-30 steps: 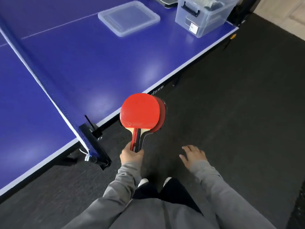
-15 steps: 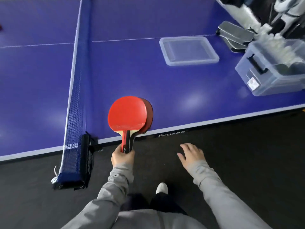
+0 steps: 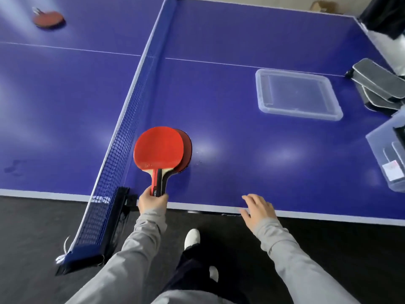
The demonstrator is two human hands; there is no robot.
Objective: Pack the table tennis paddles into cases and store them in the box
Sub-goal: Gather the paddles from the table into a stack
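My left hand [image 3: 152, 200] grips the handles of two stacked red paddles [image 3: 161, 149], their blades held over the blue table [image 3: 219, 40] just right of the net. My right hand [image 3: 258, 208] hangs over the table's near edge with loose fingers, holding nothing. A third red paddle [image 3: 48, 19] lies at the far left of the table. Several grey paddle cases [image 3: 377, 84] are piled at the right edge. A clear storage box [image 3: 388, 159] stands at the near right, partly cut off, with grey items inside.
The clear box lid [image 3: 298, 95] lies flat on the right half of the table. The net [image 3: 129, 102] crosses the table, with its black clamp post [image 3: 118, 213] at the near edge beside my left hand. Dark carpet [image 3: 32, 227] covers the floor.
The view has swung from the floor onto the table. The paddles in my left hand have come over the tabletop, and my right hand has reached the table's edge.
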